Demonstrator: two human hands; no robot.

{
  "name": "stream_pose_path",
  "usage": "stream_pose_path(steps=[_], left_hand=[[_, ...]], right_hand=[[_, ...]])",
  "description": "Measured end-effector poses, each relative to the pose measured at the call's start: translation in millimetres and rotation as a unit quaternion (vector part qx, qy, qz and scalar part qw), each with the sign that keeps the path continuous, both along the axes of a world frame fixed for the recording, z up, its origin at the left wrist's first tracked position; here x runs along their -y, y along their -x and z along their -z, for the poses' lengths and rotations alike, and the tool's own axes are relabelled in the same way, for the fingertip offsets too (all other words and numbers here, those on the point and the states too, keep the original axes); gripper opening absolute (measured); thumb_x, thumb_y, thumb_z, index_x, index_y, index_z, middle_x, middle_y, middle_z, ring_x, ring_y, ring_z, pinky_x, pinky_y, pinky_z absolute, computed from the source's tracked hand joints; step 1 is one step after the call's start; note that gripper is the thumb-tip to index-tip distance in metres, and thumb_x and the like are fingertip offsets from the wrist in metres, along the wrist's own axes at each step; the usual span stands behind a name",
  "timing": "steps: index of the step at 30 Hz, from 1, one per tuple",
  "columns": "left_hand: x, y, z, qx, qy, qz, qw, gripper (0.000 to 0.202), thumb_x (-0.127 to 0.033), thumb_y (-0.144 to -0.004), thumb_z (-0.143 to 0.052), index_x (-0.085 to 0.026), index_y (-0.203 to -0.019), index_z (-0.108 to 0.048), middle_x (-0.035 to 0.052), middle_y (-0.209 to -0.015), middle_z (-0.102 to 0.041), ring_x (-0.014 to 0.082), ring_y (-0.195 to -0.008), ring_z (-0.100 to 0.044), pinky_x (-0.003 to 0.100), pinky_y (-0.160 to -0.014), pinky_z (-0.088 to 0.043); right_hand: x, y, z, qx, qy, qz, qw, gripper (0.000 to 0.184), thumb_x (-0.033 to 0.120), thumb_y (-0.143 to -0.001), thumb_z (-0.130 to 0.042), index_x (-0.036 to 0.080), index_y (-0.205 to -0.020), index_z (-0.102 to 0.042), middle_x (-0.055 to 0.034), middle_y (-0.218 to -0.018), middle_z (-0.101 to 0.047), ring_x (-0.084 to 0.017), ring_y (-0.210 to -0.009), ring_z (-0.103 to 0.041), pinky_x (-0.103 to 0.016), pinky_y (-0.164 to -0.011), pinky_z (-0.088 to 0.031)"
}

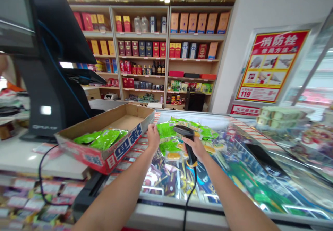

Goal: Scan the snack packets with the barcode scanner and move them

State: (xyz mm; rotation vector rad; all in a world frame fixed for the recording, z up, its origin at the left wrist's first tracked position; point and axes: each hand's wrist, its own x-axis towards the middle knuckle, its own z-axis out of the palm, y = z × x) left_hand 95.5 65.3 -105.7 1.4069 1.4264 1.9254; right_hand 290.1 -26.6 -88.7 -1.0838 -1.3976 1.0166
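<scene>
My right hand (pixel 195 147) is closed round the handle of a black barcode scanner (pixel 185 132) with an orange base, its cable hanging down toward me. The scanner head points at a pile of green snack packets (pixel 205 131) lying on the glass lid of a freezer (pixel 262 161). My left hand (pixel 153 136) pinches the edge of one green packet (pixel 166 129) at the left of that pile. To the left stands an open cardboard box (pixel 104 154) with more green packets (pixel 102 139) in its near end.
A black checkout terminal (pixel 44 68) stands on the white counter (pixel 23 154) at left. Shelves of boxed goods and bottles (pixel 156 50) fill the back wall. A red and yellow poster (pixel 270 64) hangs at right. Stacked goods (pixel 281 117) sit on the freezer's far right.
</scene>
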Motion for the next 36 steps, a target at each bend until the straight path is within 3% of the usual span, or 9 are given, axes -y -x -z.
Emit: stream_pose_path(steps=[5, 11, 14, 17, 22, 27, 32, 34, 36], left_hand=[[2, 13, -23.4, 0.071, 0.001, -0.047, 0.996, 0.011, -0.025, -0.085, -0.047, -0.021, -0.075, -0.050, 0.0002, -0.072, -0.055, 0.0175, -0.073, -0.055, 0.031, -0.074, -0.044], [6, 67, -76.2, 0.171, -0.054, -0.123, 0.976, 0.014, -0.030, -0.087, -0.047, -0.018, -0.082, -0.053, 0.0010, -0.079, -0.058, 0.0165, -0.081, -0.057, 0.032, -0.084, -0.046], [15, 102, -99.3, 0.218, -0.072, -0.190, 0.955, 0.013, -0.021, -0.086, -0.044, -0.015, -0.091, -0.055, 0.0066, -0.094, -0.062, 0.0185, -0.093, -0.061, 0.036, -0.093, -0.046], [25, 131, -108.9, 0.188, -0.088, -0.229, 0.951, 0.035, -0.009, -0.079, -0.047, -0.013, -0.114, -0.053, 0.0140, -0.123, -0.059, 0.0219, -0.119, -0.055, 0.039, -0.108, -0.036], [41, 139, -105.1, 0.084, -0.123, -0.245, 0.958, 0.062, -0.003, -0.076, -0.046, -0.010, -0.138, -0.040, 0.0197, -0.156, -0.027, 0.0221, -0.150, -0.015, 0.037, -0.121, -0.013], [46, 101, -96.8, -0.009, -0.147, -0.191, 0.971, 0.059, -0.006, -0.081, -0.043, -0.013, -0.139, -0.040, 0.0181, -0.161, -0.018, 0.0221, -0.150, -0.011, 0.040, -0.121, -0.011], [27, 40, -69.2, -0.125, -0.098, -0.045, 0.986, 0.044, -0.009, -0.077, -0.049, -0.018, -0.120, -0.058, 0.0168, -0.151, -0.039, 0.0265, -0.145, -0.029, 0.048, -0.116, -0.025], [15, 18, -51.7, -0.163, -0.039, 0.049, 0.985, 0.024, -0.014, -0.072, -0.059, -0.018, -0.094, -0.066, 0.0177, -0.126, -0.063, 0.0317, -0.129, -0.050, 0.049, -0.106, -0.038], [4, 1, -33.7, -0.169, 0.009, 0.129, 0.977, 0.008, -0.021, -0.063, -0.070, -0.020, -0.064, -0.062, 0.0136, -0.081, -0.071, 0.0332, -0.096, -0.067, 0.045, -0.088, -0.049]], right_hand=[[0, 21, -20.5, -0.005, -0.002, -0.008, 1.000, 0.034, 0.045, -0.072, -0.067, 0.019, -0.051, -0.059, -0.0020, -0.045, -0.057, -0.014, -0.036, -0.052, -0.026, -0.040, -0.040], [-3, 77, -61.6, -0.006, -0.032, -0.093, 0.995, 0.034, 0.046, -0.068, -0.066, 0.017, -0.051, -0.057, -0.0001, -0.044, -0.055, -0.013, -0.036, -0.052, -0.025, -0.041, -0.042], [-6, 107, -72.3, -0.009, -0.044, -0.118, 0.992, 0.031, 0.045, -0.069, -0.065, 0.017, -0.056, -0.058, 0.0002, -0.046, -0.056, -0.012, -0.038, -0.053, -0.025, -0.041, -0.043], [-7, 125, -73.9, -0.006, -0.048, -0.143, 0.989, 0.030, 0.044, -0.070, -0.065, 0.018, -0.058, -0.057, 0.0004, -0.047, -0.056, -0.013, -0.038, -0.053, -0.025, -0.041, -0.043], [-7, 123, -65.2, -0.012, -0.042, -0.146, 0.988, 0.029, 0.043, -0.070, -0.066, 0.019, -0.058, -0.057, 0.0008, -0.047, -0.056, -0.013, -0.038, -0.052, -0.025, -0.042, -0.042], [-7, 94, -55.9, -0.028, -0.011, -0.099, 0.995, 0.032, 0.046, -0.068, -0.066, 0.018, -0.056, -0.057, -0.0002, -0.047, -0.057, -0.013, -0.038, -0.052, -0.026, -0.041, -0.040], [-6, 56, -47.0, -0.052, -0.003, -0.039, 0.998, 0.029, 0.045, -0.067, -0.068, 0.018, -0.060, -0.059, 0.0005, -0.046, -0.057, -0.013, -0.037, -0.051, -0.027, -0.041, -0.041], [-7, 40, -41.9, -0.060, 0.002, -0.015, 0.998, 0.029, 0.045, -0.066, -0.069, 0.018, -0.061, -0.059, 0.0005, -0.046, -0.057, -0.014, -0.037, -0.051, -0.027, -0.040, -0.041], [-9, 26, -35.8, -0.064, 0.003, 0.007, 0.998, 0.029, 0.046, -0.066, -0.070, 0.018, -0.062, -0.060, 0.0001, -0.046, -0.058, -0.014, -0.037, -0.051, -0.027, -0.040, -0.042]])
